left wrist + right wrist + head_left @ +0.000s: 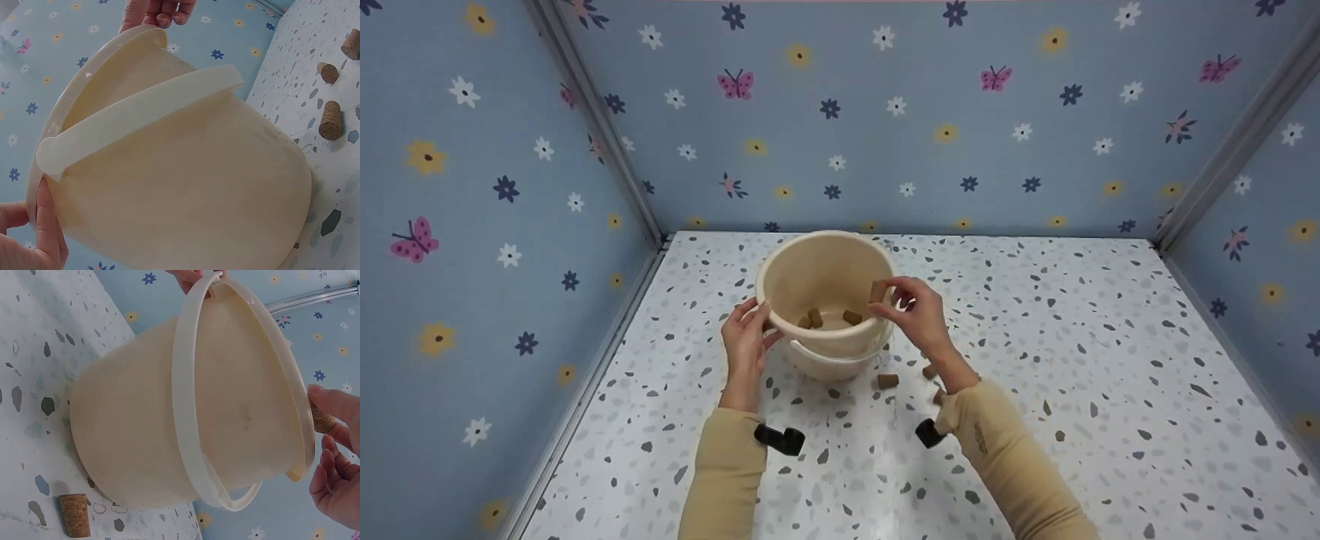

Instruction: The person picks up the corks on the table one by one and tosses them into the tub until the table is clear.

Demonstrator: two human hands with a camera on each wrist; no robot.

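Observation:
A cream plastic bucket point(829, 367) stands on the speckled table, its white handle point(146, 112) hanging down on the near side. At the rim's left, my left hand point(745, 341) grips the edge between thumb and fingers. My right hand point(919, 311) pinches a cork stopper point(878, 291) at the rim's right side, over the opening. Inside on the bucket's floor lie several corks point(852, 317). Outside, a cork point(888, 381) lies close to the bucket's base. Two more corks lie near my right wrist, partly hidden by it in the head view.
The white table point(1035, 337) has a grey stone-chip pattern. Blue flowered walls point(885, 112) enclose it at the back and both sides, with grey metal strips at the corners. A black wrist device point(780, 439) is on the left sleeve, another point(930, 433) on the right.

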